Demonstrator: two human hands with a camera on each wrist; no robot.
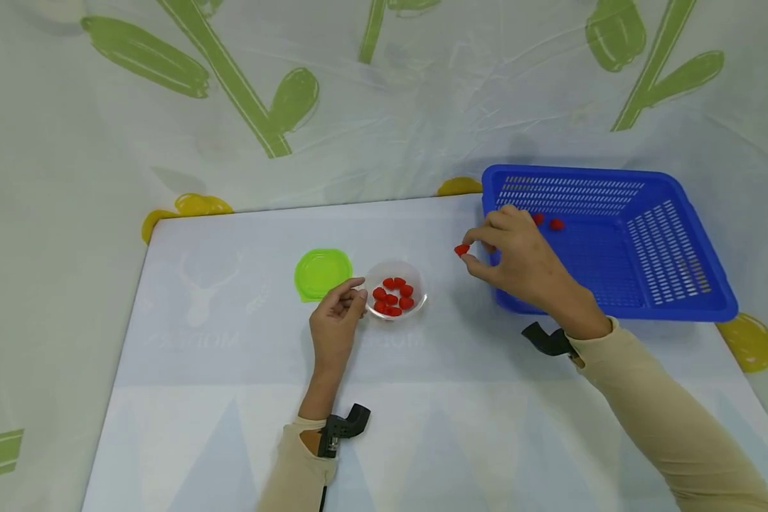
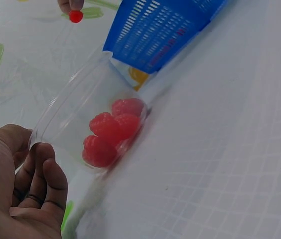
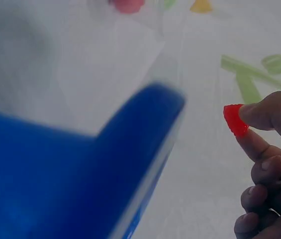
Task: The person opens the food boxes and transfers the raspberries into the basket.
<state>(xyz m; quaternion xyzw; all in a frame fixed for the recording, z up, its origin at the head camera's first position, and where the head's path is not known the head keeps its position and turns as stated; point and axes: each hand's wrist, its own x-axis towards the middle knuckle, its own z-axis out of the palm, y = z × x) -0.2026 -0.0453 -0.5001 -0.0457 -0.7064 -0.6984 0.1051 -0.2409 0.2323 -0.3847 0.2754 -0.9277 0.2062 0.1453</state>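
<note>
My right hand (image 1: 518,256) pinches a red raspberry (image 1: 461,249) between thumb and forefinger, just left of the blue basket's edge. In the right wrist view the same raspberry (image 3: 235,119) shows at the fingertips. A clear round plastic cup (image 1: 420,274) stands on the table with several raspberries (image 2: 105,127) lying in its bottom. Thumb and forefinger of my left hand (image 1: 336,321) grip the cup's rim on its left side, as the left wrist view shows. Inside the blue basket (image 1: 640,302) two more raspberries (image 1: 556,224) lie near the left end, partly behind my right hand.
A bright green lid (image 1: 323,273) lies on the white table (image 1: 230,355), left of the cup. The basket takes up the table's back right corner. Behind the table hangs a pale sheet (image 1: 371,135) with green and yellow plant prints.
</note>
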